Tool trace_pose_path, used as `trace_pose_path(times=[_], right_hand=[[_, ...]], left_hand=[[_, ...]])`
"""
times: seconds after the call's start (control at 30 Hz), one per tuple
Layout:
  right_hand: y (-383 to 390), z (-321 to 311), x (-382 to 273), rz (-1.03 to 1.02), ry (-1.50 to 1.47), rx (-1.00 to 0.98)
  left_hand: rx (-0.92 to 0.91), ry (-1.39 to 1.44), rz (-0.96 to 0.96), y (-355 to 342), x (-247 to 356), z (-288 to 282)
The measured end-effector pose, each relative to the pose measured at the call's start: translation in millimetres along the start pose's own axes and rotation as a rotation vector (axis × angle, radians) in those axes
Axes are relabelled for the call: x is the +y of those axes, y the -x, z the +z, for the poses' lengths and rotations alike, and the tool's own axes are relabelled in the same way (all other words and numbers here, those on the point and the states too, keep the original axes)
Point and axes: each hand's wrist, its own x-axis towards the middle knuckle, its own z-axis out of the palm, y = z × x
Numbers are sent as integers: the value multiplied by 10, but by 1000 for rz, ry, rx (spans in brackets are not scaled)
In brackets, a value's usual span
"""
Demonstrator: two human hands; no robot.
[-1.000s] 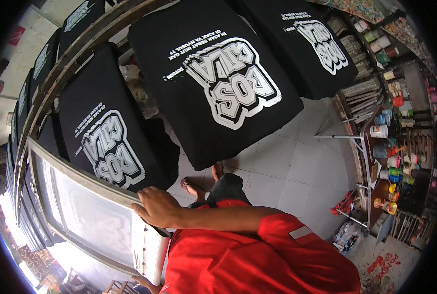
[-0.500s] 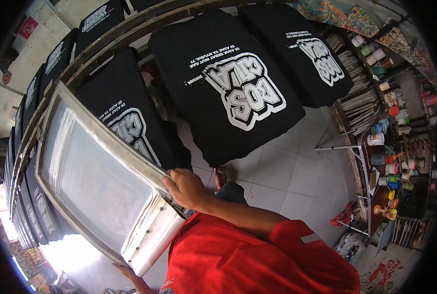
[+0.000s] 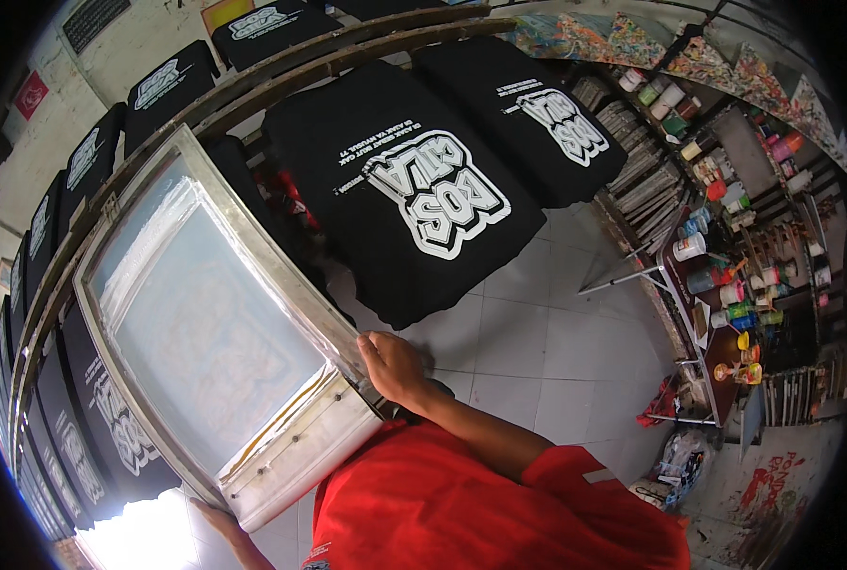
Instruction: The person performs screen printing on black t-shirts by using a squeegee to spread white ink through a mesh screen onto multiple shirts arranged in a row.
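Observation:
A large screen-printing frame [image 3: 345, 353] with pale mesh and taped inner edges slants across the left half of the view. My right hand [image 3: 395, 369] grips its right rail, thumb on top and fingers mostly hidden below. At the near left corner, my left hand [image 3: 216, 521] holds the frame's edge, its fingers partly hidden under it. The screen covers most of a black shirt on the board beneath; whether it touches the cloth I cannot tell. To the right lies a black shirt [image 3: 347, 228] with a white and grey lettered print.
Another printed black shirt [image 3: 528, 123] lies farther right, and several more [image 3: 119, 418] line the left. A long rail [image 3: 347, 68] curves behind the boards. At right, a small table [image 3: 682, 275] holds ink pots, near stacked frames [image 3: 642, 171]. Pale floor tiles [image 3: 509, 342] show between.
The screen has swung over the shirt beside it, hiding the print that showed there before. Both hands have kept their hold. The view has shifted, showing more of the shirts at left.

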Motion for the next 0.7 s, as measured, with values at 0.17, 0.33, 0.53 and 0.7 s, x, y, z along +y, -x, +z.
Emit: trace_pose_path(times=[0.17,0.33,0.53,0.7], right_hand=[[106,19,250,38,96,55],[156,-122,451,-84,345,110],[114,-258,511,74,177,125],[21,-232,557,123,200,154]], left_hand=[[-101,197,-52,-119,208,252],[69,-275,4,-15,239,378],[14,-180,24,153,531,656],[19,-300,30,161,675,753]])
